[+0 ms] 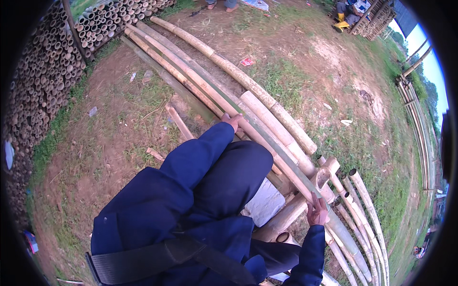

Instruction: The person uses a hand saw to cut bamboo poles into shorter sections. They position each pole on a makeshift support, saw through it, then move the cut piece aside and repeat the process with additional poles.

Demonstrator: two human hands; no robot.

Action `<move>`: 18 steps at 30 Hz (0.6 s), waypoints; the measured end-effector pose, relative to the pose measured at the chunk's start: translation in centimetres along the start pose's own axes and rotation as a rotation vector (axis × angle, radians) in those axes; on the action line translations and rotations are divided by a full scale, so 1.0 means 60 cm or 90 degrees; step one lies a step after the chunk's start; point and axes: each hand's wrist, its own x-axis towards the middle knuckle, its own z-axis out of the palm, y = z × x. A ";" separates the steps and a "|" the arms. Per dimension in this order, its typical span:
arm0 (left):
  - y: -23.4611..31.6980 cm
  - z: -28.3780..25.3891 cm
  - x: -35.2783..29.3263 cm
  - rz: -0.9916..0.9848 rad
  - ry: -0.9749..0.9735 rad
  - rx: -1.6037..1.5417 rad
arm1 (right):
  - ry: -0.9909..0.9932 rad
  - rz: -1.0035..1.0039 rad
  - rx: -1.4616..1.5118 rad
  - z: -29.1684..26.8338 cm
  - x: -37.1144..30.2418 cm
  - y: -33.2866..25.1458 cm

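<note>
A long pale bamboo pole (265,144) is held in front of the wearer, slanting from the upper left down toward the lower right, beside the bent knee (236,167). It is gripped along its middle by the left hand (232,121), whose fingers are curled over its side. Its lower end is touched by the right hand (317,212), laid there with bent fingers; whether these are closed around the pole or only rested on it cannot be told, as the underside is hidden. A green pole (260,127) is set along its far side, and beyond that a thick speckled pole (257,91) is seen on the ground. Near the right hand, a notched block of bamboo (324,176) is placed, with several thin poles (367,209) fanned out past it. A white lump (264,202) is partly covered by the knee. At the upper left, cut bamboo (47,71) is stacked with its round ends shown.
</note>
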 end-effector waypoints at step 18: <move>-0.043 0.080 -0.065 -0.222 -0.241 0.066 | -0.004 0.076 -0.099 -0.118 -0.099 0.111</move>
